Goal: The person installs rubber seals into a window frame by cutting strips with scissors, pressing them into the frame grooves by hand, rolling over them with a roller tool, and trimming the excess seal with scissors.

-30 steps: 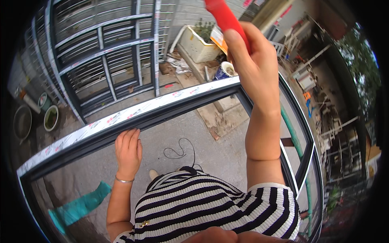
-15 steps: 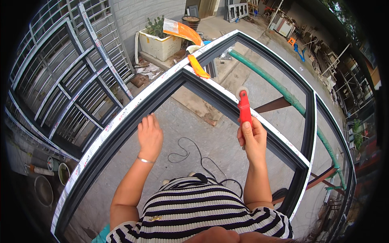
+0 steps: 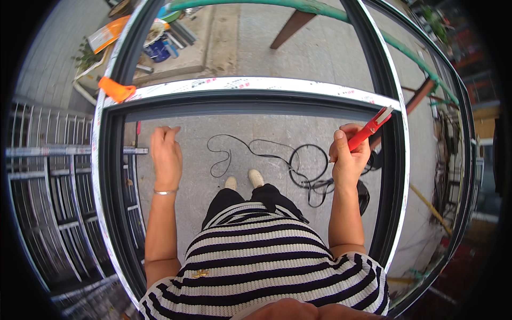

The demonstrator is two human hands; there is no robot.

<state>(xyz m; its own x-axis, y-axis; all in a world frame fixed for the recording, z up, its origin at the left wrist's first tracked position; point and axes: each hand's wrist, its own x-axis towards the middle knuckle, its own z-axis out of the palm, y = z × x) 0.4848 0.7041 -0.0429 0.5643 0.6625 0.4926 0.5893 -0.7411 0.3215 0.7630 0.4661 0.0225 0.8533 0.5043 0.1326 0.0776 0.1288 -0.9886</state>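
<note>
The right hand (image 3: 349, 157) has its fingers wrapped round the red tool's (image 3: 368, 131) handle, apparently to leave its head free, near the white-filmed window frame's (image 3: 240, 84) right-hand corner. The left hand's (image 3: 166, 157) fingers bend loosely, seemingly empty. Green bars (image 3: 256, 5) perhaps prop the frame; black cord (image 3: 309, 184) loops across the grey floor (image 3: 256, 128).

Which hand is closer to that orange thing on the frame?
Left hand: lower in view, right of the orange thing. The right hand, holding a red tool, is near the opposite side of the frame.
</note>
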